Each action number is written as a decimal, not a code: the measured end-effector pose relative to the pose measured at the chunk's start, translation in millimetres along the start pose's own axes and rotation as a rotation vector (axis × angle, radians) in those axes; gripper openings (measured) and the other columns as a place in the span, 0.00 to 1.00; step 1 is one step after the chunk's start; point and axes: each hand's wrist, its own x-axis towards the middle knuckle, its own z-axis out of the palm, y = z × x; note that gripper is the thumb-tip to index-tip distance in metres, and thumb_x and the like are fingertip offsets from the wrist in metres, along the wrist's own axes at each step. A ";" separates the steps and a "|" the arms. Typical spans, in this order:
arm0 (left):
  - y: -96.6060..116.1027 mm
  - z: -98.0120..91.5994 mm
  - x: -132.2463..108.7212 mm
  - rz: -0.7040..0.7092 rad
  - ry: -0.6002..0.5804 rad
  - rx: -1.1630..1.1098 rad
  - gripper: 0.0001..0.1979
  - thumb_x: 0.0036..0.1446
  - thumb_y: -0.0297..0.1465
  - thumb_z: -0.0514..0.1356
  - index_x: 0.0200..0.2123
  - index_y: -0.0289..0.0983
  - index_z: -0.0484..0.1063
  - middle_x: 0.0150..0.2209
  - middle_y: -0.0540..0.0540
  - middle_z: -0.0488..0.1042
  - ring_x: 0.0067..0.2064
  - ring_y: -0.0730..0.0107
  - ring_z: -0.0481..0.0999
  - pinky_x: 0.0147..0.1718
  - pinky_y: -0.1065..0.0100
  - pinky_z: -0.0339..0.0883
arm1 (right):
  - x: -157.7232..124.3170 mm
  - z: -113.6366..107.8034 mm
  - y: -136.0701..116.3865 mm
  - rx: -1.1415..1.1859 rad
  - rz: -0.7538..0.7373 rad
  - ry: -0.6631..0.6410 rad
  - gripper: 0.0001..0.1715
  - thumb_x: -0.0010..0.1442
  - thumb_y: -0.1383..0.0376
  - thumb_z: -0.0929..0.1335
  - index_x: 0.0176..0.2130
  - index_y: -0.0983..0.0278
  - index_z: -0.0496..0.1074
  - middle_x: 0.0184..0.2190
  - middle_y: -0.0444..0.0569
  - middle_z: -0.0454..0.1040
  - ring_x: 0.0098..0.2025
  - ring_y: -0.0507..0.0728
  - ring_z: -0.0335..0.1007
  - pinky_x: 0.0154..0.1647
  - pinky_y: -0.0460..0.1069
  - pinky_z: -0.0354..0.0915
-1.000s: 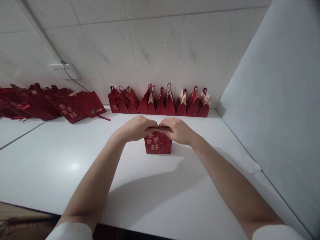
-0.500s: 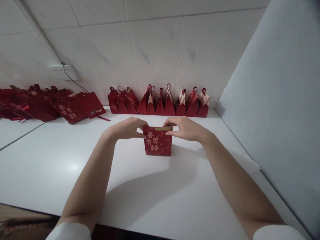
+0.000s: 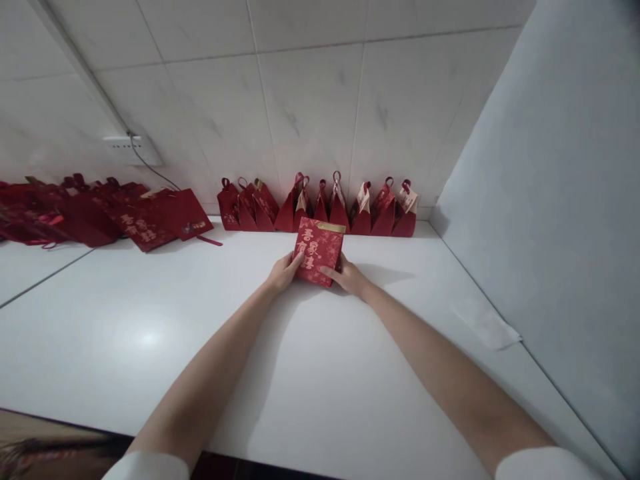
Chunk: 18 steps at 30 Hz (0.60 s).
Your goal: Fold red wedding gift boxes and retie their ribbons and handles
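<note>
A red paper box (image 3: 320, 252) with gold characters and a gold ribbon strip along its top edge is held between both hands, near the row of boxes by the wall. My left hand (image 3: 286, 270) grips its lower left side, with the thumb on the front. On the lower right side, my right hand (image 3: 349, 275) holds it the same way, thumb across the front. The other fingers are largely hidden beside and behind the box, which leans slightly.
Several red boxes with ribbon loops (image 3: 383, 217) stand along the tiled wall. Flat red bags (image 3: 145, 220) lie piled at the back left, below a socket strip (image 3: 133, 151). A pale panel (image 3: 560, 220) rises on the right, with a whitish sheet (image 3: 487, 323) beside it.
Both hands have shifted from the box's top corners down to its lower sides. The box has moved away from me, closer to the row, and now overlaps it in view.
</note>
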 end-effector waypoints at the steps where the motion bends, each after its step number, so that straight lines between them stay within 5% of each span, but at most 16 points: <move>1: -3.0 5.4 -0.3 -0.004 0.023 0.017 0.33 0.63 0.54 0.48 0.54 0.35 0.72 0.54 0.41 0.76 0.56 0.50 0.73 0.59 0.57 0.63 | -0.3 0.3 2.1 0.026 -0.021 -0.026 0.46 0.57 0.48 0.71 0.66 0.59 0.54 0.64 0.53 0.66 0.63 0.61 0.65 0.65 0.58 0.61; 8: -4.3 3.8 -2.4 0.033 0.030 0.022 0.33 0.63 0.55 0.46 0.55 0.36 0.71 0.56 0.43 0.75 0.57 0.53 0.73 0.60 0.60 0.62 | -1.8 -4.2 3.3 -0.059 -0.007 0.015 0.45 0.57 0.47 0.71 0.65 0.60 0.55 0.60 0.56 0.70 0.59 0.64 0.69 0.61 0.60 0.64; 14: 0.4 -1.4 -7.7 0.114 -0.128 0.000 0.35 0.49 0.52 0.65 0.55 0.36 0.71 0.51 0.42 0.78 0.47 0.55 0.77 0.49 0.62 0.71 | -4.6 -1.9 -8.9 -0.211 -0.255 0.328 0.56 0.62 0.51 0.67 0.71 0.59 0.30 0.66 0.60 0.59 0.60 0.64 0.68 0.59 0.60 0.66; 18: 1.5 -1.5 -10.2 0.133 -0.133 0.001 0.35 0.48 0.50 0.66 0.56 0.37 0.70 0.51 0.41 0.77 0.45 0.57 0.77 0.47 0.62 0.72 | -7.9 -4.8 -15.8 -0.308 -0.319 0.347 0.47 0.64 0.53 0.65 0.71 0.54 0.35 0.68 0.54 0.55 0.66 0.64 0.59 0.62 0.60 0.63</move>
